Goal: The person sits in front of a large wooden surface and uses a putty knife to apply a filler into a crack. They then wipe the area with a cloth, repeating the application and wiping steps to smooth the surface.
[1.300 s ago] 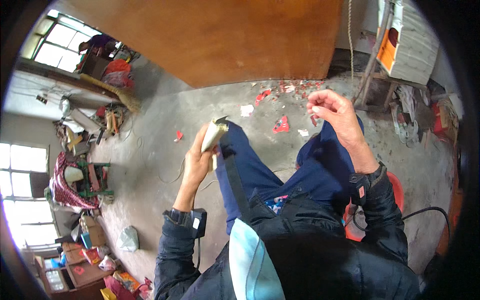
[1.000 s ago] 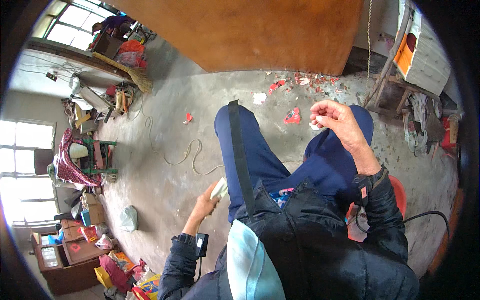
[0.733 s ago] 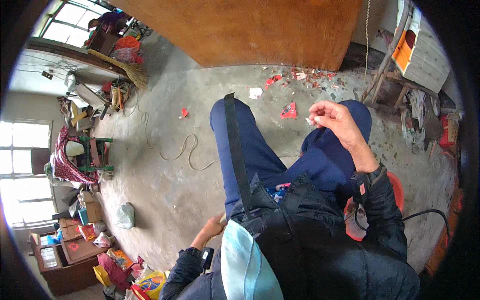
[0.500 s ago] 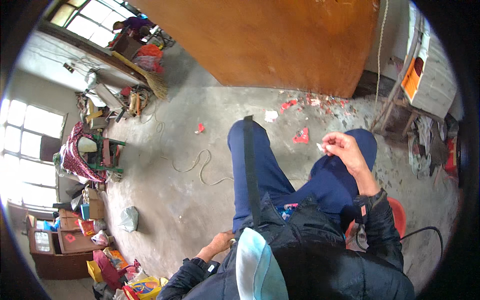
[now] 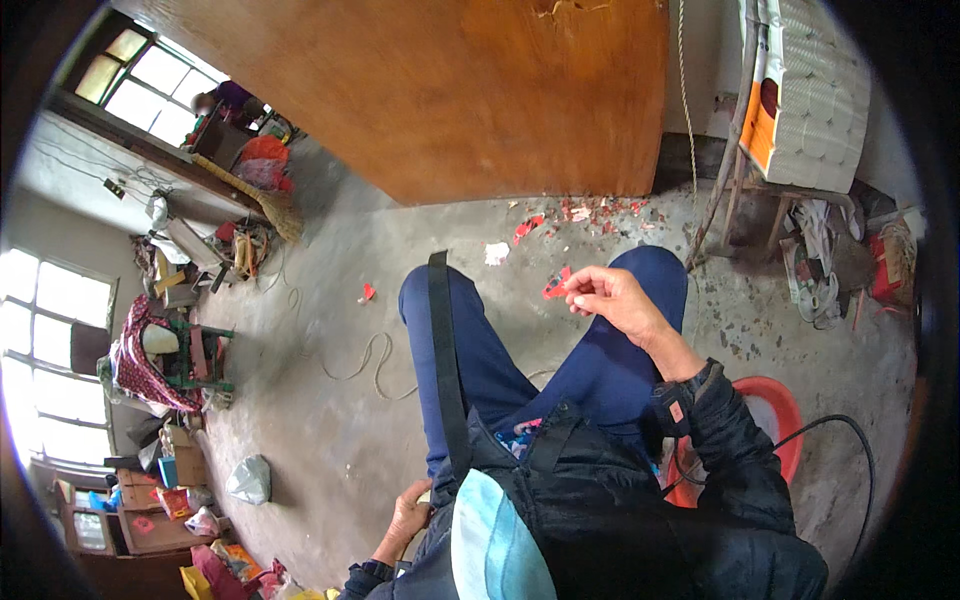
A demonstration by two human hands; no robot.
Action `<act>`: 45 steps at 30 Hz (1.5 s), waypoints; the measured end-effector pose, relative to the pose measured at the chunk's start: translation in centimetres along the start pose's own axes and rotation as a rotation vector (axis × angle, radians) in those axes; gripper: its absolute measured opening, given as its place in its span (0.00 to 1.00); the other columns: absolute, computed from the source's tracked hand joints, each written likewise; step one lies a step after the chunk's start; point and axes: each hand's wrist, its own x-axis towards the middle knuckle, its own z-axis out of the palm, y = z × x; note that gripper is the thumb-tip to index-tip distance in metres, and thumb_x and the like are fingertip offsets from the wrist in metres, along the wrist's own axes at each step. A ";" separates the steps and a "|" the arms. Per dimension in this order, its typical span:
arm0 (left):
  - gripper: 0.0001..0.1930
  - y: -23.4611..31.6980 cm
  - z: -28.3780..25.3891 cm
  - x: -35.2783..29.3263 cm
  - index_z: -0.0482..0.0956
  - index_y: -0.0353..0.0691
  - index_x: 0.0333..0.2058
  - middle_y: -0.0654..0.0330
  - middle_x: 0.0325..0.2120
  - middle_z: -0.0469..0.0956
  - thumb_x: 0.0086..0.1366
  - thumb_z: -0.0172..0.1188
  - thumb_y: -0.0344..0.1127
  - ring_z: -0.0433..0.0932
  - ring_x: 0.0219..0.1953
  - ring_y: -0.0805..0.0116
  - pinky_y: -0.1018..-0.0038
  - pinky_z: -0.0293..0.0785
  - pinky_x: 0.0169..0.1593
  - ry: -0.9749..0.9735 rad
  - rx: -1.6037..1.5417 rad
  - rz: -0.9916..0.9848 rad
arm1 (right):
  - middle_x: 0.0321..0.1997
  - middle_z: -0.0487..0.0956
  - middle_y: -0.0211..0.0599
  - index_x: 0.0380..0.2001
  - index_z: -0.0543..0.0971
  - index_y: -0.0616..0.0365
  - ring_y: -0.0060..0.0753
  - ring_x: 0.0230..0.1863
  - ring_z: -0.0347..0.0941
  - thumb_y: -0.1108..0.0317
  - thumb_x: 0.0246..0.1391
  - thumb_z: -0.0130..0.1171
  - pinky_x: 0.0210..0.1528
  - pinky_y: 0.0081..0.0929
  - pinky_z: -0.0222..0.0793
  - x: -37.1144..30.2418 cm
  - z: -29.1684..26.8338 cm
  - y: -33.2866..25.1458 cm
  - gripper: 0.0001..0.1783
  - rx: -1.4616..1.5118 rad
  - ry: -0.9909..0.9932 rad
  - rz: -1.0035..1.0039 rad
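Note:
My right hand (image 5: 622, 303) hovers above my right thigh, thumb and fingers bent together in a pinch. Whatever lies between those fingertips is hidden or too small to name. Just past them, a torn red scrap (image 5: 556, 283) shows on the concrete floor. My left hand (image 5: 408, 515) is low beside my left hip, next to the dark jacket; its fingers are mostly hidden. A black strap (image 5: 443, 350) runs along my left leg, and a light blue cloth-like piece (image 5: 495, 540) hangs in front of my chest.
A brown wooden panel (image 5: 500, 110) stands ahead, with red and white scraps (image 5: 590, 212) at its foot. A red basin (image 5: 785, 410) and a black cable (image 5: 850, 425) are by my right arm. Rope (image 5: 375, 370) lies on the floor at left. Another person (image 5: 232, 100) is at far left.
The view has shifted, so the room sits further left. The small white piece seen earlier at my right fingertips no longer shows. My right fingers have turned down and curled more.

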 end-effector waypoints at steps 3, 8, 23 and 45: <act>0.24 -0.2 0.5 -1.0 0.73 0.37 0.40 0.59 0.34 0.74 0.42 0.43 0.13 0.73 0.35 0.69 0.78 0.70 0.33 0.039 0.162 0.169 | 0.29 0.75 0.30 0.35 0.74 0.63 0.19 0.30 0.71 0.78 0.49 0.52 0.34 0.16 0.68 0.0 0.4 0.0 0.07 -0.026 -0.026 -0.005; 0.21 1.1 1.8 -0.4 0.73 0.36 0.37 0.57 0.36 0.73 0.41 0.43 0.14 0.70 0.44 0.63 0.77 0.64 0.47 0.148 0.381 0.367 | 0.29 0.75 0.30 0.35 0.74 0.63 0.19 0.31 0.72 0.78 0.48 0.52 0.34 0.17 0.68 0.0 1.0 0.8 0.08 -0.001 -0.065 0.036; 0.18 3.7 2.8 -5.2 0.74 0.34 0.41 0.62 0.36 0.75 0.50 0.47 0.27 0.71 0.38 0.74 0.79 0.66 0.42 -0.234 -0.060 -0.155 | 0.32 0.75 0.31 0.37 0.74 0.62 0.19 0.33 0.71 0.77 0.49 0.52 0.35 0.16 0.66 -1.7 3.6 3.8 0.10 -0.121 -0.210 0.228; 0.26 1.9 3.4 -1.3 0.65 0.38 0.51 0.55 0.42 0.73 0.51 0.46 0.19 0.69 0.48 0.66 0.73 0.64 0.50 -0.016 0.279 0.161 | 0.31 0.76 0.33 0.37 0.73 0.63 0.22 0.32 0.72 0.77 0.49 0.51 0.35 0.17 0.67 -1.6 2.7 4.7 0.10 -0.199 -0.163 0.292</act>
